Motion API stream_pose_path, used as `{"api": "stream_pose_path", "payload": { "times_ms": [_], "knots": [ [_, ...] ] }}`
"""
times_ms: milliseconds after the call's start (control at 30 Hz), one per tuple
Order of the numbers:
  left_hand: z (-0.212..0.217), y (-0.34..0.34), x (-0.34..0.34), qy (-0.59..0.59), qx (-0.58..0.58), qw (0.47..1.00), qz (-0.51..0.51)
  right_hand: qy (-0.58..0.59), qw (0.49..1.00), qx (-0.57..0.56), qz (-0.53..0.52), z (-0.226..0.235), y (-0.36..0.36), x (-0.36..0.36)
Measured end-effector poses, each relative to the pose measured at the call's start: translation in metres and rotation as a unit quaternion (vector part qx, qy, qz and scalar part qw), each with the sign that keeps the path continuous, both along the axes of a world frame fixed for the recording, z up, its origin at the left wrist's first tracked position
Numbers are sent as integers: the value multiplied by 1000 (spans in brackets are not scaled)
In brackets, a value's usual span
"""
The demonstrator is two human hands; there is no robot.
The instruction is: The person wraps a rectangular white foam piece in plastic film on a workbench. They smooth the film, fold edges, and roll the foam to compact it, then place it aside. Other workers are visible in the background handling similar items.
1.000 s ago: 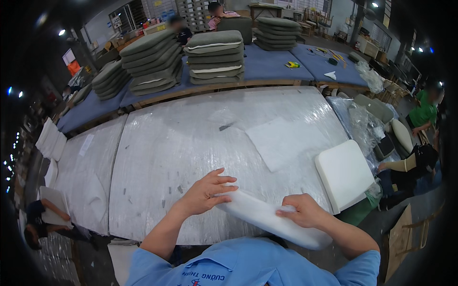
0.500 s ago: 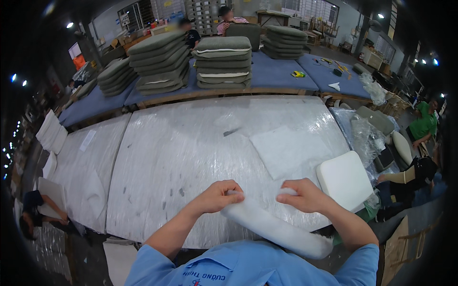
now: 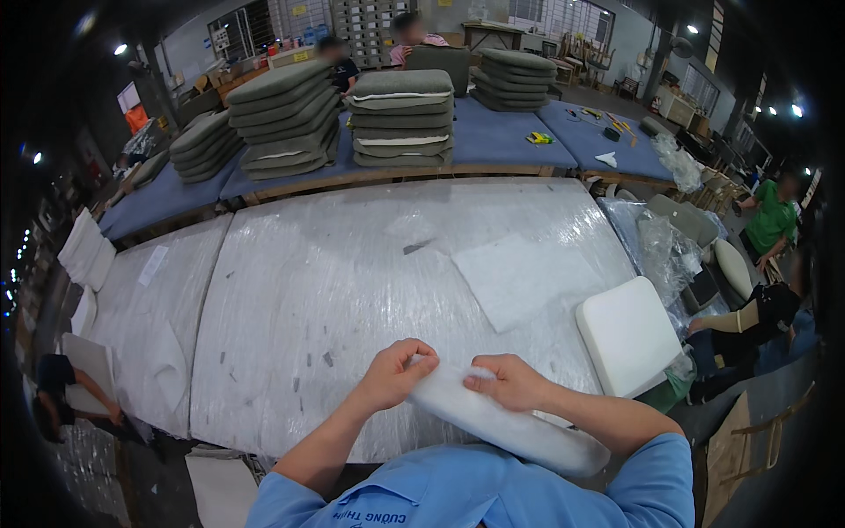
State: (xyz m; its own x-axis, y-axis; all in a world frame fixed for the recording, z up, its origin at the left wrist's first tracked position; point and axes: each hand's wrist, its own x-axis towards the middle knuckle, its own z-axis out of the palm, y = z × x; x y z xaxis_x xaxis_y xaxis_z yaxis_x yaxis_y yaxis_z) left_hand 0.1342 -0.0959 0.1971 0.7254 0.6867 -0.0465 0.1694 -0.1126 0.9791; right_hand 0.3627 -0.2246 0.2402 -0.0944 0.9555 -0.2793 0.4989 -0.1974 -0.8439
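Observation:
A long cushion wrapped in fluffy white wadding [image 3: 521, 429] stands on edge between my body and the table, slanting down to the right. My left hand [image 3: 398, 373] pinches the wadding at the cushion's upper left corner, thumb against fingers. My right hand [image 3: 509, 384] is closed on the wadding along the top edge, a short way to the right, with its thumb pressed on the white fibres. Beyond both hands, a loose sheet of white wadding [image 3: 519, 275] lies flat on the plastic-covered table [image 3: 308, 282].
A white foam pad [image 3: 627, 336] lies at the table's right edge. Across the far blue table [image 3: 506, 141] stand stacks of grey-green cushions [image 3: 402, 119]. Clear plastic and cushions pile up at the right. A person in green [image 3: 772, 216] and other people are around.
My right hand has moved left and down onto the cushion's top edge, closer to my left hand. The white tuft in its fingers earlier no longer stands apart. The view has shifted slightly.

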Motion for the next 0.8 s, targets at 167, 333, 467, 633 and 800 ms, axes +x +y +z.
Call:
{"api": "stream_pose_path", "payload": {
  "times_ms": [167, 333, 467, 633, 800],
  "knots": [
    [-5, 2, 7, 9, 25, 1000, 14, -9, 1000, 14, -7, 2, 8, 13],
    [-1, 5, 14, 14, 50, 998, 30, -107, 978, 169, -51, 44, 4, 42],
    [4, 3, 22, 23, 46, 999, 19, -208, 952, 219, 51, 46, -23, 47],
    [9, 4, 28, 26, 53, 998, 16, -250, 939, 214, 96, 34, -58, 23],
    [5, 3, 21, -1, 10, 999, 47, -166, 976, 119, 80, 29, -42, 25]
  ]
}}
